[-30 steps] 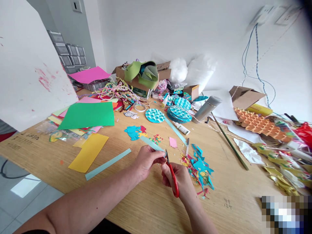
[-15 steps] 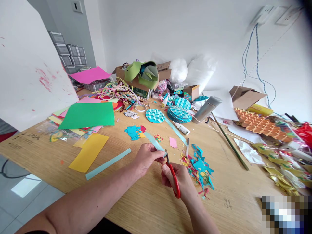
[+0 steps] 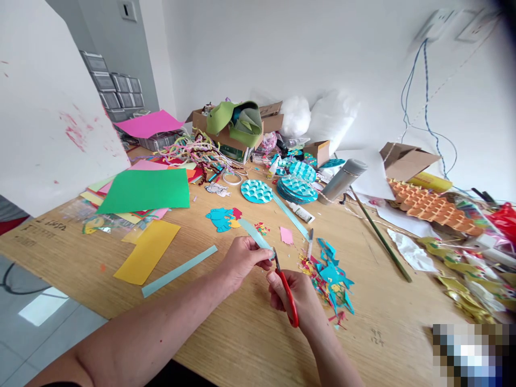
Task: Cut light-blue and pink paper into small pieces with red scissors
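Red scissors (image 3: 287, 292), one pair, gripped by right hand (image 3: 303, 293); left hand (image 3: 242, 259) pinches one of three pale-blue strips (image 3: 255, 235), its tip swung nearer eleven o'clock than a second ago.

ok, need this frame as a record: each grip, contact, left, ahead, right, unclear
left grip: pinching a pale blue strip
right grip: holding red-handled scissors
contact: scissor blades at the strip's near end
left: second strip, yellow paper, green sheet
ahead: blue cutout, pink paper piece, blue disc
right: blue scraps, green stick
unclear: whether the blades have cut the strip
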The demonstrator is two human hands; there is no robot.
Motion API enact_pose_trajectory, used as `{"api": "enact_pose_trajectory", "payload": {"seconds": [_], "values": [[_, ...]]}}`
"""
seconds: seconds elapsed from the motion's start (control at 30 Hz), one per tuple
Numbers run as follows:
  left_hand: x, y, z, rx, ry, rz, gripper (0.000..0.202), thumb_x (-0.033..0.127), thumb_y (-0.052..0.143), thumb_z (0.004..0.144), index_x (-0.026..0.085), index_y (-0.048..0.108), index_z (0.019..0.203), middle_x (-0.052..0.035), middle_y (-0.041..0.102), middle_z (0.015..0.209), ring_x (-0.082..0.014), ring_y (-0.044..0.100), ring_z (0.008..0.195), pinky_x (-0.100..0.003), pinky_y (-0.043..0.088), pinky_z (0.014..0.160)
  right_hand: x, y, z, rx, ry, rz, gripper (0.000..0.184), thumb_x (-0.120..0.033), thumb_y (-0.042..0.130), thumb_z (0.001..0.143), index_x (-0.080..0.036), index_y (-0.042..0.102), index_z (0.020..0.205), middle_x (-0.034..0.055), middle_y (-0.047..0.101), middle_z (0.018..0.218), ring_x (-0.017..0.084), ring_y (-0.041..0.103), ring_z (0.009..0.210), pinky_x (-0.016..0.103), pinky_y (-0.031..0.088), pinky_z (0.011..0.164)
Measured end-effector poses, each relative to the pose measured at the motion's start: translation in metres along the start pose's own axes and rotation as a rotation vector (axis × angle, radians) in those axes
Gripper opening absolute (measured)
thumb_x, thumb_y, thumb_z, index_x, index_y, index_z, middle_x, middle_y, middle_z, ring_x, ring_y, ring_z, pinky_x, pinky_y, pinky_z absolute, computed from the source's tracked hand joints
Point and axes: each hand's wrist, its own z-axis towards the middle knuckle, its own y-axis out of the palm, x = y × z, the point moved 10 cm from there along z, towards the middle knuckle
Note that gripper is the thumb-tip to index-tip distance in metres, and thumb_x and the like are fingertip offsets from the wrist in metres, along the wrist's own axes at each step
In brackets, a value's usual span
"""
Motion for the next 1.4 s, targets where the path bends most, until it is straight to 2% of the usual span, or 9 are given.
{"api": "enact_pose_trajectory", "payload": {"seconds": [0.33, 0.57, 0.87, 1.1, 1.4], "values": [[0.0039, 0.0011, -0.0016, -0.021, -0.001, 0.048, 0.012, 0.024, 0.070, 0.061, 0.012, 0.067, 0.062, -0.0044, 0.065, 0.059, -0.0130, 0.059, 0.055, -0.026, 0.048, 0.058, 0.0040, -0.0016, 0.0016, 0.011, 0.023, 0.012, 0.052, -0.063, 0.061, 0.073, -0.016, 0.050, 0.053, 0.0009, 0.052, 0.042, 0.009, 0.040, 0.037, 0.021, 0.028, 0.039], [0.0052, 0.0023, -0.0011, -0.029, -0.002, 0.099, 0.011, 0.022, 0.069, 0.060, 0.011, 0.066, 0.062, -0.0038, 0.064, 0.058, -0.0119, 0.057, 0.053, -0.025, 0.048, 0.056, -0.0018, 0.0005, 0.0007, -0.025, -0.019, -0.043, 0.053, -0.062, 0.058, 0.077, -0.015, 0.052, 0.052, 0.0025, 0.053, 0.044, 0.008, 0.040, 0.039, 0.021, 0.028, 0.040], [0.0030, 0.0011, -0.0002, -0.037, -0.044, 0.133, 0.014, 0.023, 0.068, 0.059, 0.010, 0.066, 0.063, -0.0031, 0.064, 0.059, -0.0114, 0.058, 0.053, -0.024, 0.048, 0.057, 0.0001, 0.0008, 0.0021, -0.039, -0.007, -0.035, 0.058, -0.067, 0.055, 0.076, -0.016, 0.049, 0.049, 0.0025, 0.052, 0.041, 0.007, 0.037, 0.036, 0.021, 0.027, 0.038], [0.0015, 0.0040, 0.0002, -0.063, -0.065, 0.126, 0.015, 0.024, 0.069, 0.059, 0.010, 0.066, 0.065, -0.0036, 0.066, 0.062, -0.0116, 0.059, 0.055, -0.024, 0.048, 0.058, 0.0005, -0.0021, 0.0024, -0.002, 0.008, -0.038, 0.057, -0.068, 0.056, 0.074, -0.016, 0.050, 0.051, 0.0021, 0.052, 0.041, 0.008, 0.038, 0.035, 0.021, 0.026, 0.038], [0.0039, 0.0047, -0.0007, -0.058, -0.070, 0.144, 0.017, 0.025, 0.070, 0.059, 0.010, 0.064, 0.061, -0.0021, 0.062, 0.054, -0.0104, 0.057, 0.051, -0.022, 0.044, 0.054, 0.0021, -0.0022, 0.0028, 0.001, 0.016, -0.045, 0.056, -0.067, 0.057, 0.074, -0.017, 0.049, 0.051, 0.0024, 0.054, 0.042, 0.008, 0.040, 0.036, 0.020, 0.027, 0.038]]}}
